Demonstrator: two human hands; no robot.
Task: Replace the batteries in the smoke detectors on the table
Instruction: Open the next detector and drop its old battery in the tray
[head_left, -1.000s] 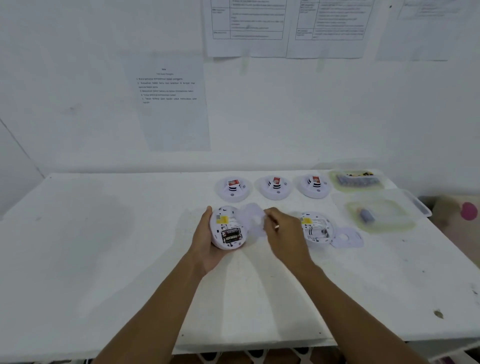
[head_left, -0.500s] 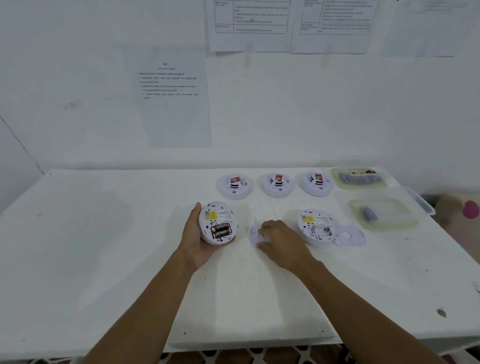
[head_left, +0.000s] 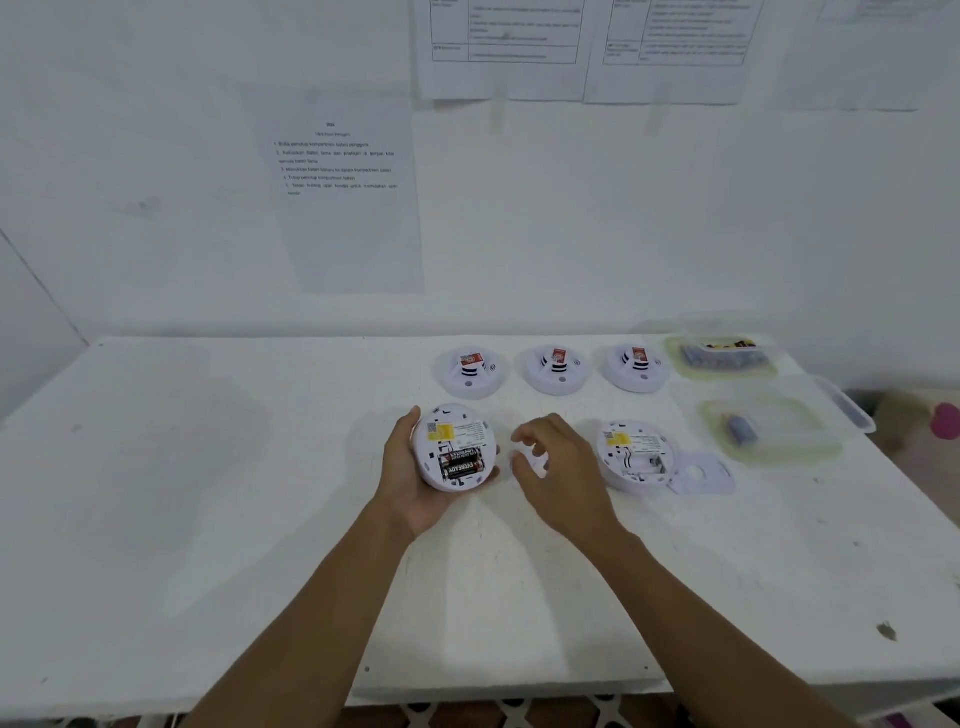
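Fingers (head_left: 490, 473), L hand (head_left: 415, 491), cup detector (head_left: 454, 449); R hand (head_left: 563, 470) beside.

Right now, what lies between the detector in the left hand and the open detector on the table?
The right hand, loosely curled and holding nothing, in the head view.

1. A printed sheet (head_left: 340, 192) is hanging on the white wall (head_left: 130, 156), its short numbered list too blurred to read.
2. A ruled form (head_left: 506, 47) and a second form (head_left: 675, 36) are hanging higher, to its right.
3. Something pink (head_left: 945, 421), perhaps a cushion, is peeking in at the far right.
4. Patterned brown flooring (head_left: 519, 716) is showing along the bottom.
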